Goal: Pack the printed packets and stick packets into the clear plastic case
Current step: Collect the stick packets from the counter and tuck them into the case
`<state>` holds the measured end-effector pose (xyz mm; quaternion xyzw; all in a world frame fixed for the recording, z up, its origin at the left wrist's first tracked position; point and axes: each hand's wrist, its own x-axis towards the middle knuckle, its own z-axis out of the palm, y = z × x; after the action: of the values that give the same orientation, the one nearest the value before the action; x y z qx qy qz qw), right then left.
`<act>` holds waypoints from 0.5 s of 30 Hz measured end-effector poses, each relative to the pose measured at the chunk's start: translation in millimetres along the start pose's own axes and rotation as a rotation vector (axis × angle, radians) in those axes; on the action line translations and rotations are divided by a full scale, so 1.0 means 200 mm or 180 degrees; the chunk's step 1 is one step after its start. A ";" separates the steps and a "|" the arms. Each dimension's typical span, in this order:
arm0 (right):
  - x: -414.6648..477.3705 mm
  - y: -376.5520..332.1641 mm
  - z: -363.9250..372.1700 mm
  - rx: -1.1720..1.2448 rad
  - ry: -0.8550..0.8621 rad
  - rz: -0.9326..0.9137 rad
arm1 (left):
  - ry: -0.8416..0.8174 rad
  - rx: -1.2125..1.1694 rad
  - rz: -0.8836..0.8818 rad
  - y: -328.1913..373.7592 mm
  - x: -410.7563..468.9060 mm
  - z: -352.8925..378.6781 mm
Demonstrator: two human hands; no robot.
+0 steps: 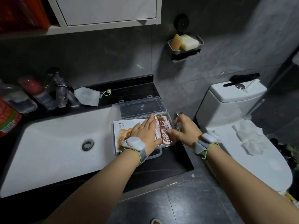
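At the far left edge of the frame is a red container [6, 120], and to its right a few clear bottles [43, 94] stand along the back of a black counter [161, 162]. A white face mask [87, 97] lies just right of them. Below these, a white sink [48, 143] fills the left half of the frame, its drain [87, 145] near the middle.

The clear plastic case [140, 109] sits at the centre of the frame, at the right end of the sink. Its long axis runs left to right across the frame. The lid lies open and tipped back toward the wall, and the handle faces the bottom of the frame.

A white printed packet [123, 130] with orange fruit on it lies flat in the left part of the case. The left hand [145, 131] lies flat on it, palm down, fingers straight and close together, pointing toward the top of the frame, their tips reaching the far wall of the case.

Just right of that hand, pink stick packets [163, 128] lie side by side in the right part of the case. Their long axis runs from the bottom toward the top of the frame, the far ends leaning slightly left.

The right hand [184, 128] holds the right end of the case, its fingers curled at the outside of the wall and its thumb stretched left onto the stick packets.

In the upper right, a soap dish [185, 44] on the wall holds two bars. A white toilet [234, 110] stands at the right.
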<state>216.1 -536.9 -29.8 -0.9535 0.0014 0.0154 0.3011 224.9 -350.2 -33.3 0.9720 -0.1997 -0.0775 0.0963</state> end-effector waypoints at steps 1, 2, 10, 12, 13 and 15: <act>0.00 0.01 -0.01 0.0059 0.0031 -0.0096 | 0.0017 -0.0001 0.0017 0.00 0.00 0.00; 0.00 0.01 -0.02 0.0047 0.0006 -0.0194 | 0.0022 0.0010 0.0055 -0.01 0.00 0.00; 0.01 -0.01 0.00 -0.0180 -0.0494 -0.0287 | 0.0018 0.0032 0.0361 -0.02 -0.02 -0.03; 0.02 -0.02 0.02 -0.0216 -0.0513 -0.0232 | -0.0050 0.0085 0.0379 -0.02 -0.03 -0.04; 0.02 -0.02 0.02 -0.0193 -0.0514 -0.0222 | -0.0086 0.0118 0.0384 -0.02 -0.03 -0.05; 0.02 -0.02 0.02 -0.0132 -0.0497 -0.0237 | -0.0110 0.0159 0.0401 -0.03 -0.03 -0.05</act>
<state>220.2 -530.9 -31.7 -0.9548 -0.0578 0.0785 0.2809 223.0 -341.0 -23.9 0.9581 -0.2640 -0.0830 0.0733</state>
